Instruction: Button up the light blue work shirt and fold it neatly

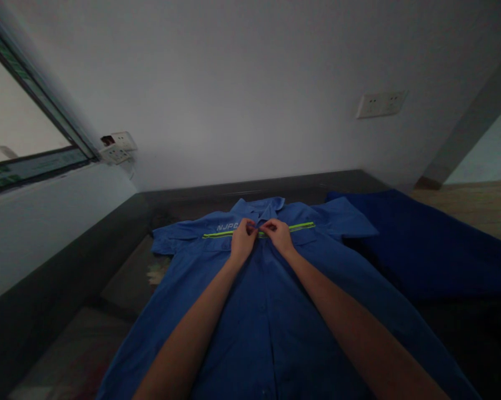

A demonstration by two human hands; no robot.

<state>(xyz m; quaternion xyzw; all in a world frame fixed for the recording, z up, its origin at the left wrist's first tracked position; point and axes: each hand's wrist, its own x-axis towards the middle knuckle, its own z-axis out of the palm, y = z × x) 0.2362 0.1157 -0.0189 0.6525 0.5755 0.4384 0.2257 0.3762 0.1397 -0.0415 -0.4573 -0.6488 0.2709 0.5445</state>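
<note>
A blue short-sleeved work shirt (pixel 242 300) lies spread out front side up, its collar toward the wall. White letters and a yellow-green stripe run across its chest. My left hand (pixel 244 233) pinches the shirt's front edge at the stripe, just below the collar. Close beside it, my right hand (pixel 275 230) pinches the facing edge, the fingertips of both hands nearly touching. Whether a button sits between the fingers is too small to see. Below my hands the front placket runs down the middle, with small buttons faintly visible.
Dark blue cloth (pixel 434 244) lies to the right of the shirt. A dark raised edge (pixel 250 186) borders the surface along the wall. Wall sockets (pixel 381 104) are at the right, with more sockets (pixel 119 147) by the window frame (pixel 34 166) at the left.
</note>
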